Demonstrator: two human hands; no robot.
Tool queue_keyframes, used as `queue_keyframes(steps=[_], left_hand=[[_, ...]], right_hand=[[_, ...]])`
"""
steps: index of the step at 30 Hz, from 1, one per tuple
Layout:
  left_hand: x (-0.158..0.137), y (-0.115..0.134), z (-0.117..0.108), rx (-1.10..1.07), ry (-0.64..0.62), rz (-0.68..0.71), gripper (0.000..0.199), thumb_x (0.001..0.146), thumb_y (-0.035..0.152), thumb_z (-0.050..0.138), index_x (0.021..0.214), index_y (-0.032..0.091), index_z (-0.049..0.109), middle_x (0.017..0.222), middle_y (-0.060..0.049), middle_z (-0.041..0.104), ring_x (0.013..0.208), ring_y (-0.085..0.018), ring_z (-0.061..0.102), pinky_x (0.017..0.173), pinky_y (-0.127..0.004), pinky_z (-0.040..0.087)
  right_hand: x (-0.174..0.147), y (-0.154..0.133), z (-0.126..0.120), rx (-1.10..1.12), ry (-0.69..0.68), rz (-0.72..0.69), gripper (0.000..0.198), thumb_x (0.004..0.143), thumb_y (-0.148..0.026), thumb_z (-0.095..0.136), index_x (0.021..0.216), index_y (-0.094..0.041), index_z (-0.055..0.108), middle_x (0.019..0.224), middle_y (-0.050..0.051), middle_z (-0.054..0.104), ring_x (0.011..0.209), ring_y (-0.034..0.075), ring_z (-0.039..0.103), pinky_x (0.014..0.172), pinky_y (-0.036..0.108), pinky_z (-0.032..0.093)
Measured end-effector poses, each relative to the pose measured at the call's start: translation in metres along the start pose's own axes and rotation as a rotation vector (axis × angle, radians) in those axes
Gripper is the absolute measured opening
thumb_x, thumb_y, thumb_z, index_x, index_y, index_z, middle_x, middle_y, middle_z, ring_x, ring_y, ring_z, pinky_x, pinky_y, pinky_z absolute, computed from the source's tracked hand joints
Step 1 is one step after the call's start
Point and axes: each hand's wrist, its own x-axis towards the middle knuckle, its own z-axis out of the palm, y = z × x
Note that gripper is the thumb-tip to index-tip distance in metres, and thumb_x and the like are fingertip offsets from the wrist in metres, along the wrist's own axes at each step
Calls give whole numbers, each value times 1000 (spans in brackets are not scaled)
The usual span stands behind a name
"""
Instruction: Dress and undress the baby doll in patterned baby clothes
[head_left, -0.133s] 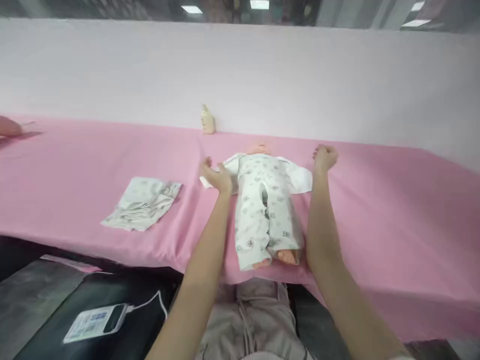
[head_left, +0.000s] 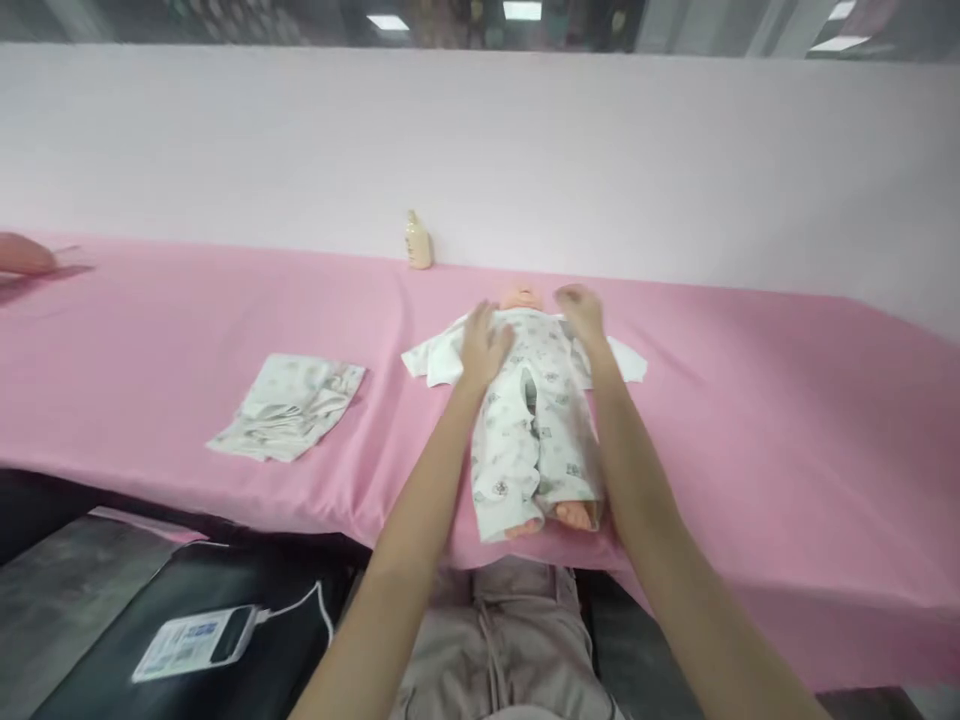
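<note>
The doll [head_left: 529,420] lies on its back on the pink cloth [head_left: 750,400], head toward the wall and bare feet at the near edge; it wears a white printed suit, its sleeves spread out to either side. The left hand [head_left: 484,347] rests palm down on the doll's chest at the shoulder, fingers [head_left: 478,322] loosely spread and lying flat on the fabric, with nothing pinched between them; the doll's torso lies right under them. The right hand [head_left: 581,312] sits at the doll's other shoulder, just beside the head; it is blurred, its fingers look curled downward onto the suit, and whether they pinch the fabric cannot be told. Left of the doll, well apart, lies a folded garment [head_left: 289,405] of the same print; beyond the doll's head, against the wall, stands a small bottle [head_left: 418,242]. Below the cloth's near edge, far left of the doll, a phone [head_left: 196,640] lies with a white cable attached.
</note>
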Motion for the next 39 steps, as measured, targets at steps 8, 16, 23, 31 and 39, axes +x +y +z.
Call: queue_keyframes(steps=[8,16,23,31,39], left_hand=[[-13,15,-1,228,-387,14,65,89,48,51,140,11,40,147,-16,41,138,-28,36,116,-42,27],[-64,47,-61,287,-563,155,70,79,55,61,135,17,46,130,-12,52,121,-32,47,104,-46,39],[-98,78,-91,330,-579,36,43,91,45,49,120,14,59,105,-11,58,100,-27,56,95,-44,42],[-124,88,-112,164,-690,-56,78,78,67,57,139,21,42,134,-11,49,123,-31,46,102,-47,36],[-160,103,-102,194,-483,-50,30,88,42,59,104,17,62,104,-7,68,99,-25,60,91,-41,40]], right_hand=[[-46,-34,18,-155,-336,-41,47,97,-41,37,138,-21,44,151,8,36,141,26,30,114,51,24],[-143,-31,-30,-161,-405,-162,65,85,-44,58,137,-9,41,152,19,28,144,33,20,114,51,25],[-213,-43,-93,-100,-489,-226,77,75,-58,67,138,-22,41,142,12,44,132,30,40,109,49,33],[-218,-62,-89,-181,-429,-96,78,69,-42,76,135,-12,46,125,15,57,118,31,51,95,43,41],[-250,-69,-75,-195,-75,-192,12,79,-15,60,88,-17,68,83,6,72,81,21,64,85,37,40]])
